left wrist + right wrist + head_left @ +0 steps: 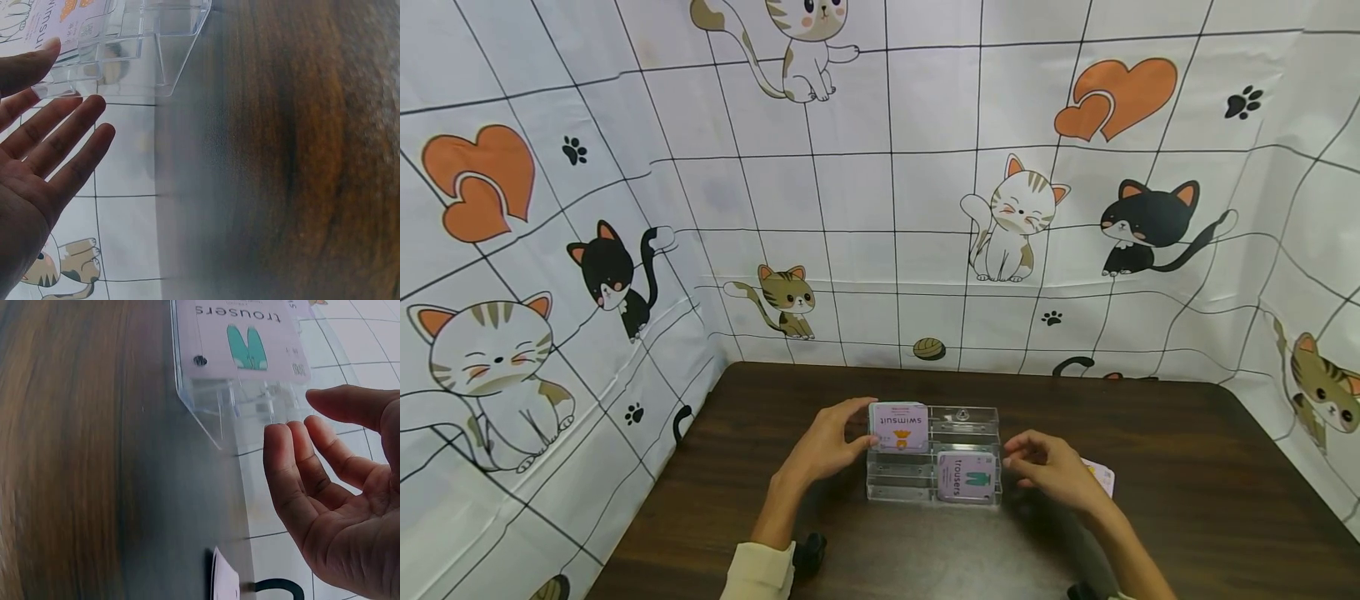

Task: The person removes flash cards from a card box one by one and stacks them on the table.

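Observation:
A clear plastic tiered card stand (pixel 901 492) is on the dark table between both hands. On its upper left is a lilac swimsuit card (pixel 901 427); a trousers card (pixel 967 477) with a green picture lies at its lower right. My left hand (pixel 831 437) pinches the swimsuit card at its left edge, the thumb (pixel 31 67) across its face and the other fingers spread out. Just off the stand's right side, my right hand (pixel 1056 468) has loosely bent fingers (pixel 281 456) and holds nothing. Part of another card (pixel 1101 477) shows behind it.
The dark wooden table (pixel 1210 500) has its far edge against a white cloth (pixel 925 192) with black grid lines and printed cats. The cloth also rises along the left and right sides. A dark strap (pixel 810 554) is on the left wrist.

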The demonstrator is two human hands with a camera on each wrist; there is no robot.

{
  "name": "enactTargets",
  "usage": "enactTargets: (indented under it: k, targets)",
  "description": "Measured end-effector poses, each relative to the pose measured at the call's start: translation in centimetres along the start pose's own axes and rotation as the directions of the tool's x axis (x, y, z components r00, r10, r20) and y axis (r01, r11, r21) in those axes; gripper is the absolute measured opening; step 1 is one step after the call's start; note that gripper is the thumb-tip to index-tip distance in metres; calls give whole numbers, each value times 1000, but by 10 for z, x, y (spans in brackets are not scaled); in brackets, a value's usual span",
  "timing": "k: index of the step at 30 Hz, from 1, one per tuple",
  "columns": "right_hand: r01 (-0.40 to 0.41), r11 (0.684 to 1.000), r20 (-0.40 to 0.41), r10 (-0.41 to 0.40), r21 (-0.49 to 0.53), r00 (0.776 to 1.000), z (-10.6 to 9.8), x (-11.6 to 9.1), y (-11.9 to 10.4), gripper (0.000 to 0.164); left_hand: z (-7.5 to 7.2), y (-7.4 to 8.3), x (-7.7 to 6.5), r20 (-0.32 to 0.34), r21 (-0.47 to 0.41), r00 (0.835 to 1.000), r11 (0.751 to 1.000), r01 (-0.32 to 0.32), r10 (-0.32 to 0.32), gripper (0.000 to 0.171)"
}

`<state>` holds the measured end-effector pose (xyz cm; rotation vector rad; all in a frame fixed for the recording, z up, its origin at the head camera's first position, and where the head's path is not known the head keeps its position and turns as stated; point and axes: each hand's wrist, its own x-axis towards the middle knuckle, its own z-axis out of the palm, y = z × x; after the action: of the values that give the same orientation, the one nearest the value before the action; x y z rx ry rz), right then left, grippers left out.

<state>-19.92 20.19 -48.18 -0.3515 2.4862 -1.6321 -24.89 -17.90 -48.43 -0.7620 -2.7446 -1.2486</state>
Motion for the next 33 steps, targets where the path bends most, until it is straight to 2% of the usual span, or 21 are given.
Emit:
enactTargets:
  k: [13, 23, 33]
  targets:
    - [11, 1000, 8, -11, 28, 1000, 14, 3, -10, 26, 0, 2, 0, -9, 27, 1000, 1000, 10, -10, 59]
    - [1, 1000, -17, 0, 22, 1000, 19, 5, -11, 26, 1, 3, -1, -21, 59, 1000, 998, 15, -14, 60]
    - [7, 1000, -56, -6, 13, 998, 22, 7, -8, 18, 1, 3, 0, -18, 63, 1000, 998, 11, -10, 60]
